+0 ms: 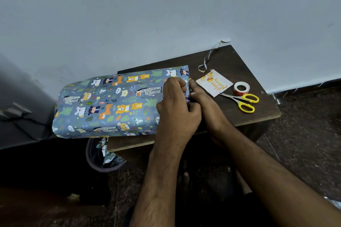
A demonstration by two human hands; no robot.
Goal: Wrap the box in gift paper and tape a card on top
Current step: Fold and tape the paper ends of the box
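Head view was taken looking down on one box (110, 104) covered in gift paper (129, 79), blue-grey with printed animals and leaves. The box was laid flat on a dark wooden surface (239, 60), its long axis running left to right, with its left end overhanging the edge of the surface and its right end pointed toward the card. At that right end both hands were met. The left hand (177, 104) was curled over the top edge, its grip closed on the folded paper. The right hand (203, 97) was pressed against the end flap with mostly straight fingers; whether paper was pinched there could not be told. Just right of the box, one card (214, 82) lettered "Happy Birthday" was laid face up. Near it one roll of tape (241, 88) and one pair of yellow-handled scissors (245, 101) were seen, the scissor tips touching the card's corner. One thin paper strip (208, 56) was curled behind the card. Below the surface's left edge, one round bin (92, 158) was seen holding scraps of paper (108, 156).
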